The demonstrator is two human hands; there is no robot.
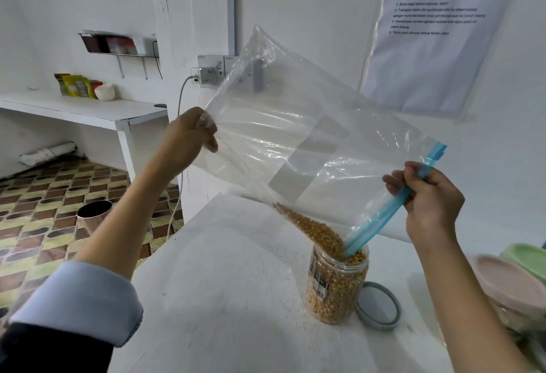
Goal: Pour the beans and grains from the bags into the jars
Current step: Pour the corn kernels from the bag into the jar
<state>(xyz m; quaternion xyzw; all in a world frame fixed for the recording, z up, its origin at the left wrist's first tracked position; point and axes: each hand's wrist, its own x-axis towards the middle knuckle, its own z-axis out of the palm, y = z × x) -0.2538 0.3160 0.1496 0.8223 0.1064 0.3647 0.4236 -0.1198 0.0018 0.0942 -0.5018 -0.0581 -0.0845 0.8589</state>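
A large clear zip bag (295,136) with a blue seal strip hangs tilted over a clear plastic jar (336,287) on the white table (221,284). My left hand (189,136) pinches the bag's raised bottom corner. My right hand (428,195) grips the blue seal strip near the bag's mouth. Yellow corn kernels (313,227) lie in the bag's lowest corner and run into the jar's mouth. The jar is nearly full of kernels.
The jar's grey lid (379,304) lies on the table right of the jar. Pink and green lidded containers (514,278) sit at the right edge. A charger cable (177,165) hangs by the wall. A round bin (94,213) stands on the patterned floor at left.
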